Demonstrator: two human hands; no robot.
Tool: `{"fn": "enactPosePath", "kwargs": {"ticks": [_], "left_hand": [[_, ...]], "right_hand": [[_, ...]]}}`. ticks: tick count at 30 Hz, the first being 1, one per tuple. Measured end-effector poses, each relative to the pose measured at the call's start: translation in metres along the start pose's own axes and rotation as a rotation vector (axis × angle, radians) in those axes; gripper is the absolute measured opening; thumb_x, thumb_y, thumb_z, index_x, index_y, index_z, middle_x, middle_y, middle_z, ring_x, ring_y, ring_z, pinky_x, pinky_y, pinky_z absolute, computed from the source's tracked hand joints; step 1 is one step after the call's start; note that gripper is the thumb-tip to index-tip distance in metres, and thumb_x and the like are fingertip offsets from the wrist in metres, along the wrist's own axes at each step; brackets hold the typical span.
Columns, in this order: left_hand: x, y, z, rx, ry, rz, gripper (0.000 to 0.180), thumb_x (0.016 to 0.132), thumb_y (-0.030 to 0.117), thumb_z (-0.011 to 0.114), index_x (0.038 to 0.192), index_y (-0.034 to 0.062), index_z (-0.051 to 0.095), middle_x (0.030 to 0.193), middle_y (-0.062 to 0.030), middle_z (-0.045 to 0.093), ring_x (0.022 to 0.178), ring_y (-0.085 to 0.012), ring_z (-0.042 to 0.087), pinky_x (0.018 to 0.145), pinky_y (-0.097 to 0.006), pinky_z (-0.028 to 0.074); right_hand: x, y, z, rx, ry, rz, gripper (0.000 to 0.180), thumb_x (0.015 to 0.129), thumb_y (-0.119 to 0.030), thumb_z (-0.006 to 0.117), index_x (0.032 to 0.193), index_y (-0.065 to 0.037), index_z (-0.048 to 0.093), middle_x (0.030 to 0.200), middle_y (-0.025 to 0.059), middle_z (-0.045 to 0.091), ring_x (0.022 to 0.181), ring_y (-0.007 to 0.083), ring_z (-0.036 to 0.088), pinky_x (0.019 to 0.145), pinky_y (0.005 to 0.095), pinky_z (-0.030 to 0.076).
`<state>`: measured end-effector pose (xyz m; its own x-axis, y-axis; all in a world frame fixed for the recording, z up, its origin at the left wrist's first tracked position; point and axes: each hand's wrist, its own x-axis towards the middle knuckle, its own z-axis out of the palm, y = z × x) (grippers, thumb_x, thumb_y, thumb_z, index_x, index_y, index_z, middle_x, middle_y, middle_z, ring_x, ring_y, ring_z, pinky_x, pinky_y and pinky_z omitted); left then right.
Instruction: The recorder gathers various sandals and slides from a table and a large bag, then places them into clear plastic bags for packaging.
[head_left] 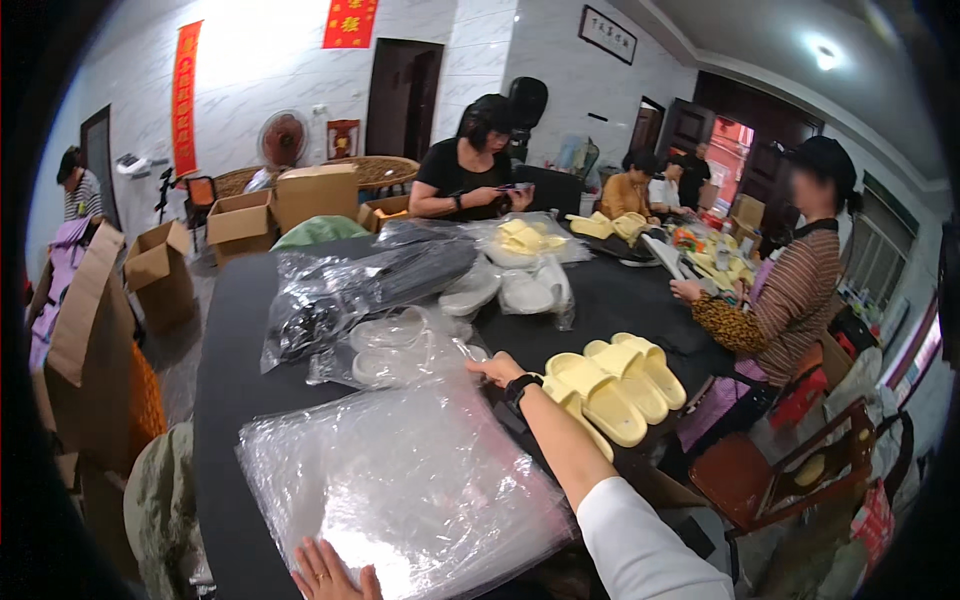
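A stack of clear plastic bags (400,480) lies flat on the near part of the dark table. My left hand (335,575) rests on its near edge with the fingers spread. At the stack's far right corner is my right hand (497,370), its fingers closed on the edge of a clear bag. Just beyond lie pale grey slippers (400,345) in clear plastic. To the right of my right wrist, several pale yellow slippers (612,385) sit side by side, one partly hidden by my forearm.
More bagged slippers (530,290) and a bundle of dark plastic (370,280) cover the table's far half. Across it, a person in black (460,180) holds a phone. Another in stripes (800,280) stands at the right, near a wooden chair (760,480). Cardboard boxes (160,275) stand left.
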<state>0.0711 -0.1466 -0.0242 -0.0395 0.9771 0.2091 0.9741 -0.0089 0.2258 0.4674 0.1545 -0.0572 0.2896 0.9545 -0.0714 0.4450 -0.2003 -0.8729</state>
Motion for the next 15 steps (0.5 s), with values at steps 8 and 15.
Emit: {"fn": "enactPosePath", "kwargs": {"ticks": [8,15], "left_hand": [[0.007,0.007,-0.002,0.014,-0.005,0.046,0.066,0.084,0.043,0.049,0.134,0.0034,0.034,0.137,-0.0183,0.034,0.130,-0.0330,0.026,0.105,-0.049,0.018],[0.003,0.001,0.003,0.018,0.015,0.024,0.066,0.085,0.046,0.047,0.134,0.0035,0.035,0.138,-0.0177,0.034,0.130,-0.0328,0.026,0.105,-0.049,0.017]], "right_hand": [[0.017,-0.009,-0.028,0.641,-0.107,-0.290,0.010,0.081,-0.009,0.046,0.084,0.000,0.050,0.088,0.0135,0.054,0.084,0.0282,0.057,0.077,0.0477,0.049],[-0.046,-0.144,-0.005,1.543,-0.067,0.065,0.009,0.080,-0.001,0.039,0.084,0.006,0.042,0.102,0.0246,0.051,0.098,0.0395,0.053,0.085,0.0503,0.049]]}}
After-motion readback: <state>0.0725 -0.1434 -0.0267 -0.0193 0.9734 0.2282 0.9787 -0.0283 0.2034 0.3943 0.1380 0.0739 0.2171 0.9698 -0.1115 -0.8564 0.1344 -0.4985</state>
